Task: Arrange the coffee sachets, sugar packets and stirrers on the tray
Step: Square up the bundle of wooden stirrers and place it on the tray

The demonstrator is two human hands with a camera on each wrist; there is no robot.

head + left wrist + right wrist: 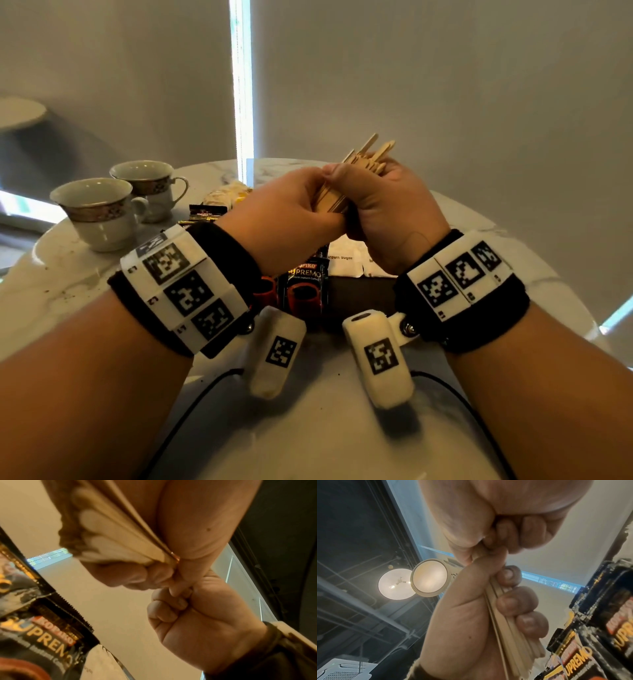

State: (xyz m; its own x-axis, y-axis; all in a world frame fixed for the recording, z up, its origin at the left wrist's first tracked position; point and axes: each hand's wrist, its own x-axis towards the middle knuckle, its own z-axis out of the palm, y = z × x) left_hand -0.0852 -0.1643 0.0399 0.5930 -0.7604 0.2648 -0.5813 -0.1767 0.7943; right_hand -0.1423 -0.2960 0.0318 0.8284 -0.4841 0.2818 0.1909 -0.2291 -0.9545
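Observation:
A bundle of wooden stirrers (370, 150) is held up above the table. My right hand (380, 202) grips it in a fist, fingers curled round the sticks (498, 628). My left hand (298, 202) meets it from the left and pinches the bundle with thumb and fingertips (176, 592). The sticks' lower ends fan out (111, 534) below the right hand (133, 574). Under the hands lies a dark brown tray (359, 291) with black coffee sachets (305, 287) and white brown sugar packets (342, 260). The sachets show close up (42, 635) (573, 662). The left hand (513, 531) fills the top of the right wrist view.
Two gold-banded teacups (99, 212) (150, 185) stand at the back left of the round marble table (68, 284). More sachets (205, 212) and pale yellow packets (226, 195) lie behind the left hand. Black cables (191, 404) run across the table's front.

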